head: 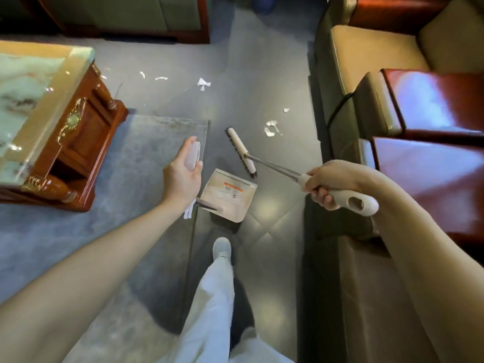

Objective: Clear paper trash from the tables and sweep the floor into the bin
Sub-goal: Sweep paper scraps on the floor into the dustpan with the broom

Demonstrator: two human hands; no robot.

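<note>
My right hand (330,188) grips the white handle of a short broom; its metal shaft runs up-left to the brush head (241,151), which rests on the dark tile floor. My left hand (183,171) holds the pale grip of a dustpan handle. The dustpan (229,196) sits on the floor just right of that hand, its mouth facing the brush. Torn white paper scraps lie beyond the brush: a cluster (271,127) near the armchair, a small bit (286,110), a crumpled piece (203,84) and thin strips (161,78) farther off.
A marble-topped carved wooden table (52,127) stands at the left on a grey rug (146,158). Armchairs with red wooden armrests (429,103) line the right side. My white trouser leg and shoe (222,248) stand just behind the dustpan.
</note>
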